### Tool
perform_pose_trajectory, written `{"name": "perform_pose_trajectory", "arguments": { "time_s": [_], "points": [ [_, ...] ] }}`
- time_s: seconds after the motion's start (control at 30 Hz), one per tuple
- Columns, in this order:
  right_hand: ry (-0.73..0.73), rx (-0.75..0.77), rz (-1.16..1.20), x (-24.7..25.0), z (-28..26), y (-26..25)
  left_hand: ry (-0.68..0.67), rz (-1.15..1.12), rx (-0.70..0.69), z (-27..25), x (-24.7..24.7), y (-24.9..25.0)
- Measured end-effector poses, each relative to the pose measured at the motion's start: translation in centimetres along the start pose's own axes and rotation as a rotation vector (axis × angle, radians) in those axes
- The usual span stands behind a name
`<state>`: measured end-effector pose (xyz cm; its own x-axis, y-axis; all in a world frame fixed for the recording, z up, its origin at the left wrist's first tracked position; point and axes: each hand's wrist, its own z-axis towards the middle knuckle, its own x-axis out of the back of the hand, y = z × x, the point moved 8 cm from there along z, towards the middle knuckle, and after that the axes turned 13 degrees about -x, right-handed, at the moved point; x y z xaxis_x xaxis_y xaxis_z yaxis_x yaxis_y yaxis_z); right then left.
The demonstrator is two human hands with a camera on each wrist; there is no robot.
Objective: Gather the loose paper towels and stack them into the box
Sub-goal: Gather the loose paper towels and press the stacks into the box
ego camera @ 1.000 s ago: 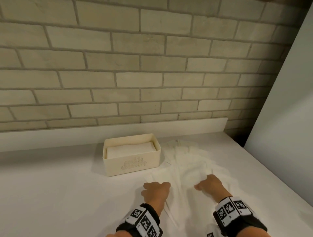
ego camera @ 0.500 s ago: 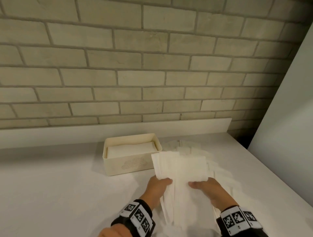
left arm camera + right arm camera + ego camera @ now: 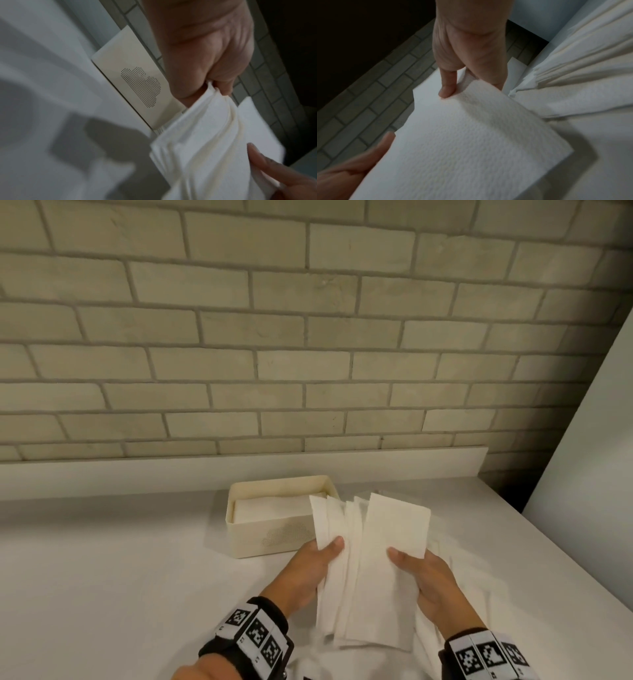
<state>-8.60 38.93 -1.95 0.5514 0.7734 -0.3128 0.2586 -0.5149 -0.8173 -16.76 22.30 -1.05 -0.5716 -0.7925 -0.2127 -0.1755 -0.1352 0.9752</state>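
Since a second ago the paper towels (image 3: 370, 570) have come up off the counter (image 3: 120, 594), fanned, left hand (image 3: 308, 568) and right hand (image 3: 428, 583) each pinching a side, likely to square them before the box (image 3: 270, 537) just behind.

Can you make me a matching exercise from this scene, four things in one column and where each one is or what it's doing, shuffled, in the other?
Column one:
1. left hand
2. right hand
3. box
4. towels left on the counter

Column two:
A. stands by the wall, holds a neat stack
B. grips the held bundle's left edge
C. lie beyond and beside the right hand
D. grips the bundle's right edge

Pairs: 1-B, 2-D, 3-A, 4-C
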Motion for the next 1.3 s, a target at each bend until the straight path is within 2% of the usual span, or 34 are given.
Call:
{"name": "perform_pose_trajectory", "arguments": {
  "time_s": [0.1,0.17,0.37,0.47,0.57,0.67,0.8,0.9,0.97,1.0,1.07,1.13,1.2,1.3],
  "points": [
    [-0.074,0.003,0.083,-1.2,-0.2,0.0,0.019,-0.001,0.01,-0.3,0.6,0.4],
    [-0.131,-0.03,0.09,-2.3,-0.3,0.3,-0.018,0.029,0.001,-0.5,0.3,0.6],
    [-0.123,-0.13,-0.049,-4.6,-0.1,2.0,-0.011,0.077,-0.022,-1.1,0.0,0.9],
    [-0.106,-0.153,-0.078,-4.9,-0.1,2.1,0.02,0.104,-0.11,-1.1,0.4,1.3],
    [-0.147,-0.109,-0.089,-5.9,-0.4,1.8,0.066,0.168,-0.206,-1.1,0.7,2.0],
    [-0.217,-0.025,-0.25,-8.0,-1.4,1.6,0.058,0.177,-0.198,-1.2,0.2,1.6],
    [-0.324,-0.026,-0.309,-8.0,-1.5,1.3,0.12,-0.076,-0.085,-1.4,1.5,0.6],
    [-0.352,-0.11,-0.59,-7.3,-1.9,2.5,0.185,-0.328,-0.045,-1.4,2.8,0.2],
    [-0.286,-0.159,-0.778,-6.3,-1.7,3.6,0.223,-0.396,-0.084,-1.4,3.6,0.5],
    [-0.209,-0.148,-0.794,-5.5,-1.4,3.4,0.241,-0.395,-0.12,-1.5,4.1,0.8],
    [-0.042,-0.063,-0.707,-3.5,-0.7,1.8,0.286,-0.36,-0.18,-1.9,5.5,1.6],
    [0.08,0.041,-0.494,-1.6,-0.5,-0.3,0.315,-0.295,-0.194,-2.4,7.3,1.8],
    [0.108,0.115,-0.336,-0.8,-0.8,-1.7,0.312,-0.149,-0.193,-2.8,8.8,1.8],
    [0.043,0.139,-0.269,-1.5,-0.8,-1.5,0.274,0.18,-0.178,-2.8,9.5,1.4]
  ]
}}
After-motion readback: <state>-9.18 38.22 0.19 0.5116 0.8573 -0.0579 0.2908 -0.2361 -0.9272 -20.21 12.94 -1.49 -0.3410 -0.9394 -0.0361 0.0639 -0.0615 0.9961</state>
